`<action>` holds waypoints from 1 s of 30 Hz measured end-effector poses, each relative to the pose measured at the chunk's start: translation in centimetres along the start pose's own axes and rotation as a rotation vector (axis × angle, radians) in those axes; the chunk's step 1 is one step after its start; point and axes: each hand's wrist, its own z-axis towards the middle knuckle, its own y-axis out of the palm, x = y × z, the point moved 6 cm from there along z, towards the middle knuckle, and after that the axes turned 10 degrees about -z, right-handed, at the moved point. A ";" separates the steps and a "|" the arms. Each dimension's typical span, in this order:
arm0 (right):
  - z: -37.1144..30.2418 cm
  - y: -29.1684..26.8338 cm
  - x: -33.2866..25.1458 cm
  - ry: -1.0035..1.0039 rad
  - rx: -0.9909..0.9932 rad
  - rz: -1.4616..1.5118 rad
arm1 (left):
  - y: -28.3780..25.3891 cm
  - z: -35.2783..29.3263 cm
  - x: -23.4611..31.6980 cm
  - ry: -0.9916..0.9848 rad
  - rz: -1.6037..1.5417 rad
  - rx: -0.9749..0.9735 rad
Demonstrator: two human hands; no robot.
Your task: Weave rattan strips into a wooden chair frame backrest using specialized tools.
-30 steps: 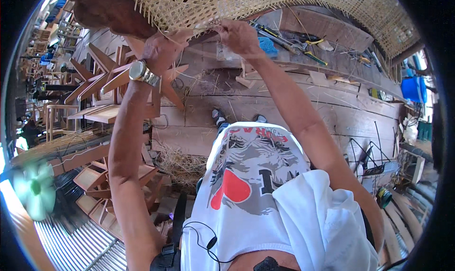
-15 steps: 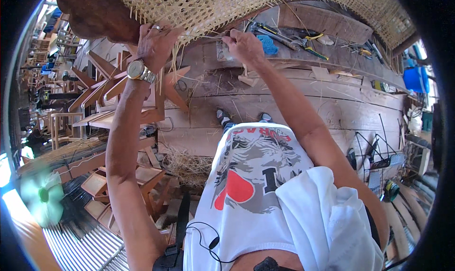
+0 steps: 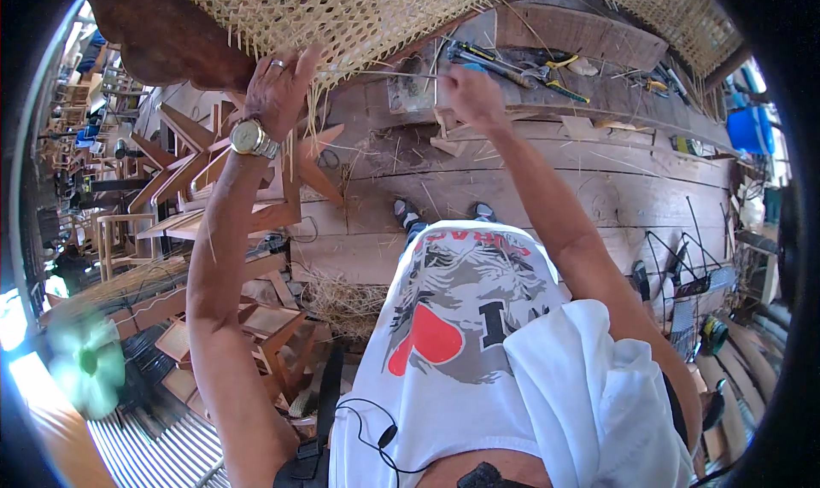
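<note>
Across the top bends a dark carved wooden frame point(image 3: 175, 35) filled with pale woven cane point(image 3: 333, 14), loose strand ends hanging along its lower edge. My left hand point(image 3: 280, 91), wearing a ring and a metal watch, curls over this edge. Its fingertips lie partly hidden against the frame and cane. From the edge near it, a thin cane strand point(image 3: 384, 72) runs taut to the right. My right hand point(image 3: 475, 98) is closed on the strand's other end, in front of the wooden bench, its fingers slightly blurred.
Behind my right hand, a low bench point(image 3: 623, 104) carries a hammer point(image 3: 495, 64), yellow-handled pliers point(image 3: 564, 89) and other tools. Wooden chair parts point(image 3: 192, 151) stack up at left, above a spinning green fan point(image 3: 87, 362). Cane scraps point(image 3: 342, 304) litter the floor. A blue container point(image 3: 750, 131) stands at far right.
My right hand has moved right and slightly down, drawing out a longer length of strand. My left hand stays at the frame's edge, its index finger now more raised.
</note>
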 end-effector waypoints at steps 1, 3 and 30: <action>-0.3 -0.4 1.2 0.027 0.000 -0.030 | -0.2 0.0 0.3 0.011 0.005 0.022; -0.5 -1.0 2.2 0.049 0.026 -0.073 | -0.2 0.2 1.6 0.007 0.010 0.055; 2.3 -3.1 -13.8 -0.295 -0.027 0.112 | 6.4 -5.1 3.6 -0.674 -0.227 -0.003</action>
